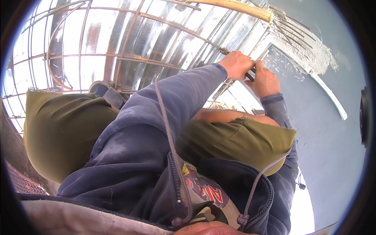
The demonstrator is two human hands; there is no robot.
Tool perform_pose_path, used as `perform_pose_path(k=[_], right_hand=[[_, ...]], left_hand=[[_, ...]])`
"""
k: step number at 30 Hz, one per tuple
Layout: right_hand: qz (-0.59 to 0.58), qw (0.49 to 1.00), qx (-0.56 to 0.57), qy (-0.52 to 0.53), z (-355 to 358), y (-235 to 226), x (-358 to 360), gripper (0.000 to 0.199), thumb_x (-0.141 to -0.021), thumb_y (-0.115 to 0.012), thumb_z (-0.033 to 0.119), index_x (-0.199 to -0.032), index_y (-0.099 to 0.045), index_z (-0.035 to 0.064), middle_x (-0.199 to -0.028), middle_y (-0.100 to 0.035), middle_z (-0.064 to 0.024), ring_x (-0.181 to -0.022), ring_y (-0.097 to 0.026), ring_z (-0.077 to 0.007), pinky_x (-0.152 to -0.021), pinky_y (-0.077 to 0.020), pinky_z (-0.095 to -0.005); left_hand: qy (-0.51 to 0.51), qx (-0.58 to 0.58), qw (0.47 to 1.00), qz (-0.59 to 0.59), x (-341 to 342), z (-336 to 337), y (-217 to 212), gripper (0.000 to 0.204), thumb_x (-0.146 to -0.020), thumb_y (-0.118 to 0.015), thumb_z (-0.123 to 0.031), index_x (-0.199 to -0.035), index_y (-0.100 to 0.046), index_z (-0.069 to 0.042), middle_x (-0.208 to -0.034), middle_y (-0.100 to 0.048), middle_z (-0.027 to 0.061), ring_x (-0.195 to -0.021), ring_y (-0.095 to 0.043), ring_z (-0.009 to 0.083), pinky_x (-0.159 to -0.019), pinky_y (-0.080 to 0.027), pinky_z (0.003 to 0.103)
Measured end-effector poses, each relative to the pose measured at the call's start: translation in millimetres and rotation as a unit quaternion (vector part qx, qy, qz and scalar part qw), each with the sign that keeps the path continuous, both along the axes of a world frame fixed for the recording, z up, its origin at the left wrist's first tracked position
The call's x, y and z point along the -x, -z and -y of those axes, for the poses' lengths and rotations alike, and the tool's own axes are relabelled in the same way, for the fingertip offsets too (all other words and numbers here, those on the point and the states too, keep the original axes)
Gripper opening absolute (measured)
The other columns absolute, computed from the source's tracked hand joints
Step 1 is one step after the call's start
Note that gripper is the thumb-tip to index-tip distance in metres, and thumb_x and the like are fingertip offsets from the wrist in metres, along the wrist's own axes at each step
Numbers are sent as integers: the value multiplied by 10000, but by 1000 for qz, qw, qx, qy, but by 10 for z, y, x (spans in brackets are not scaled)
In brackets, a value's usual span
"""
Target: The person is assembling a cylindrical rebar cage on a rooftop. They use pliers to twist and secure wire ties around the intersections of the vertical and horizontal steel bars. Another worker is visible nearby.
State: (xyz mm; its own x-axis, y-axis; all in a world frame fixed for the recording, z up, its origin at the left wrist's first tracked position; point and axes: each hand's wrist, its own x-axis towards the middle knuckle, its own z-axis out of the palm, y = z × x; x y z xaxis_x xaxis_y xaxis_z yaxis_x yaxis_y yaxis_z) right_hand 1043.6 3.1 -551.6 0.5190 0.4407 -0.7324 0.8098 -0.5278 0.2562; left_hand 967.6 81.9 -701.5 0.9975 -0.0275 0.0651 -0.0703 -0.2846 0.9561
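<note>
My left hand (236, 65) is closed and reaches across to the far right of centre. Right beside it, my right hand (266, 80) is closed too. Both grip a hand tool with dark handles (251, 74); its exact kind is mostly hidden by my fingers. A small dark metal piece (224, 51), perhaps the tool's head, shows just beyond my left hand, at the end of a rusty steel bar (176, 26). Around it spreads a grid of rebar (121, 57) above shiny corrugated metal sheets (152, 43).
A grey wall (333, 145) rises on the right, with rough whitish mortar (309, 49) and protruding bars. A pale strip (329, 96) lies against it. A wooden pole (235, 7) crosses the top. My bent knees (66, 133) flank my arms, and a shoe (107, 91) rests by the grid.
</note>
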Motion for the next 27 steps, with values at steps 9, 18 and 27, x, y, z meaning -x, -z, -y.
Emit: perform_pose_path(k=[9, 18, 27], right_hand=[[19, 993, 112, -9, -142, 59, -43, 263, -972, -675, 201, -1182, -636, 49, -945, -733, -209, -849, -753, -394, -781, -617, -504], [105, 979, 175, 5, -358, -105, 277, 236, -984, -648, 219, -1112, -706, 30, -1011, -788, -192, -974, -779, -339, -842, -622, -453], [120, 958, 228, 128, -336, 98, 107, 260, -984, -653, 215, -1195, -786, 141, -1165, -784, -142, -1100, -757, -315, -928, -609, -443]], left_hand=[[-228, 11, 967, 115, 145, 130, 45, 447, -700, -829, -125, -1119, -672, -121, -983, -677, 54, -978, -672, 283, -885, -515, 404], [-91, 48, 994, -42, -24, 298, 22, 104, -895, -670, -193, -940, -761, -171, -872, -756, 74, -899, -745, 314, -802, -589, 446], [31, -29, 993, -113, -145, 160, -1, 200, -918, -672, -317, -1043, -803, -232, -916, -789, 96, -919, -769, 315, -806, -609, 448]])
